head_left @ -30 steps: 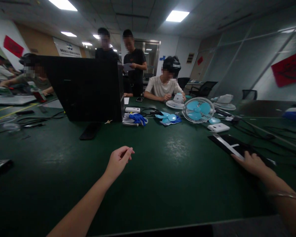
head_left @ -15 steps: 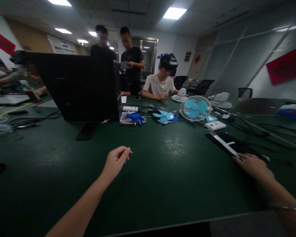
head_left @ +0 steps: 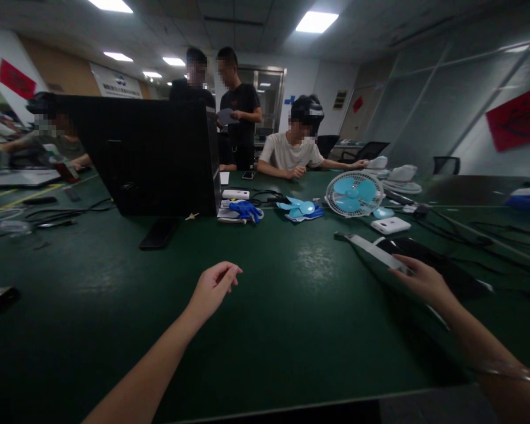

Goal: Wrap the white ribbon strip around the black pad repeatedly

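My right hand (head_left: 424, 284) grips a pale silver-grey strip (head_left: 373, 249) along the edge of a flat black thing, raised at a slant above the tabletop; its exact kind I cannot make out. Beneath and behind it lies more black material (head_left: 446, 265), blurred and partly covered by the hand. Over the middle-left of the green table (head_left: 265, 341), my left hand (head_left: 214, 290) is loosely closed, thumb against curled fingers, with nothing visible in it. A black computer case (head_left: 150, 159) stands beyond that hand, with a dark phone-like slab (head_left: 158, 233) at its foot.
Along the far side are blue-and-white gloves (head_left: 246, 210), light-blue fan blades (head_left: 297, 207), a caged fan (head_left: 354, 194) and a white box-like device (head_left: 390, 225). Black cables (head_left: 459, 231) run at right. A seated co-worker (head_left: 291, 150) reaches rightward across the table; two people stand behind.
My right hand has lifted the silver-edged black thing and moved it left. My left hand stays nearly still. The co-worker's arm has stretched out to the right, toward white fan parts.
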A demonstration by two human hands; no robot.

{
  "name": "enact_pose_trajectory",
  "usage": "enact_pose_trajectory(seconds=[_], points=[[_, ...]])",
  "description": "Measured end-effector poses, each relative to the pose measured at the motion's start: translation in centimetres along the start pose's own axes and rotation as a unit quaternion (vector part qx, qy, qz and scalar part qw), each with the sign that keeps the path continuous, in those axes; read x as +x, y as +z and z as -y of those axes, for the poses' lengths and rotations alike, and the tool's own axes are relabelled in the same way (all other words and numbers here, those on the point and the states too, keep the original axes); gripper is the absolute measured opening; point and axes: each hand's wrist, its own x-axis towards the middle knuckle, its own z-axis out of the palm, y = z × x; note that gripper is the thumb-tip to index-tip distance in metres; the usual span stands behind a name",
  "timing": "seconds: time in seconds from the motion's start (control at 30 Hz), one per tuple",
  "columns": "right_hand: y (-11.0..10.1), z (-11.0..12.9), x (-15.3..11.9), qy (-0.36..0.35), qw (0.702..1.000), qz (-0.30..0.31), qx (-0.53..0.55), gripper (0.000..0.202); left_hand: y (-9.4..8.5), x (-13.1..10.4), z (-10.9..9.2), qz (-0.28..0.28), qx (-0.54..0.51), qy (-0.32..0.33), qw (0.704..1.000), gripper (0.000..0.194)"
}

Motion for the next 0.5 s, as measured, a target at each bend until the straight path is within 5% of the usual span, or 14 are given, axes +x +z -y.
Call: enact_pose_trajectory(seconds=[0.17,0.33,0.4,0.5], points=[[0.4,10.6,-3.9,-0.160,0.982,0.021,0.094,0.075,0.2,0.5,0.9,-0.023,0.014,-0.016,1.000,0.040],[0.5,17.6,-8.2,-0.326,0.920,0.165,0.142,0.058,-0.4,0.9,1.3,-0.069,0.000,-0.007,0.998,0.041],[0.6,19.1,-9.5,-0.355,0.901,0.204,0.143,0.054,-0.7,0.7,1.0,0.012,-0.037,-0.039,0.999,0.036],[1.0,20.4,-10.5,-0.378,0.892,0.215,0.121,0.051,-0.7,0.3,0.3,0.220,-0.082,-0.109,0.966,0.036]])
